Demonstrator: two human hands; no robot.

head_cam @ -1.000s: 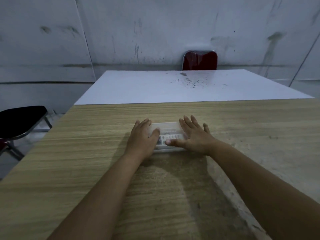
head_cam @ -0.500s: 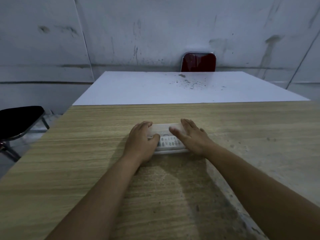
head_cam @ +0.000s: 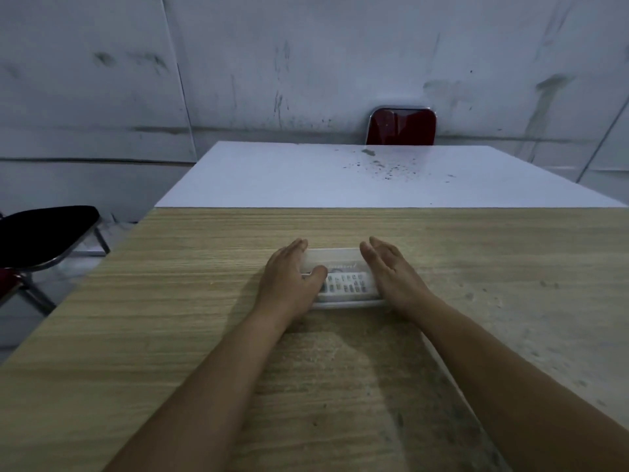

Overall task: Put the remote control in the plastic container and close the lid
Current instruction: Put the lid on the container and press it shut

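Note:
A clear plastic container (head_cam: 335, 258) lies on the wooden table (head_cam: 204, 301) with its lid on top. Through the lid I see a white remote control (head_cam: 350, 284) with rows of dark buttons inside. My left hand (head_cam: 289, 281) grips the container's left end, thumb resting on the lid. My right hand (head_cam: 391, 274) stands on edge against the container's right end, fingers straight and together, thumb hidden.
A white table (head_cam: 323, 178) adjoins the wooden one at the far edge, with dark specks on it. A red chair back (head_cam: 401, 126) stands behind it against the grey wall. A black chair seat (head_cam: 41, 233) is at the left.
My right hand has lifted off the lid and turned onto its edge at the container's right end. My left hand stayed at the left end, thumb on the lid.

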